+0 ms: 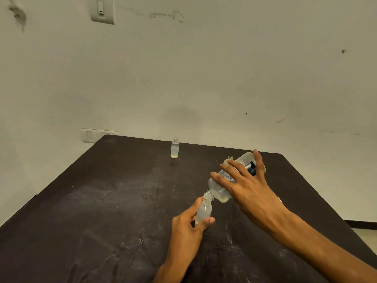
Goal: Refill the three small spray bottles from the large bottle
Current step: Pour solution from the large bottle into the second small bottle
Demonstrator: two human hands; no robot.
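- Head view: the right hand (251,190) wraps its fingers (222,180) over the large translucent plastic bottle (222,186), tipped neck-down; the left hand (187,223) pinches a small frosted plastic bottle (204,212) between thumb and fingers, tilted just above the dark scuffed counter (102,211).
- The two open necks meet mouth to mouth; a slight slip would likely spill liquid onto the counter.
- Tipping further could overfill the small bottle.
- A second small clear bottle (175,148) stands uncapped near the far edge; a third mouth (230,157) peeks out behind the large bottle and could be knocked.
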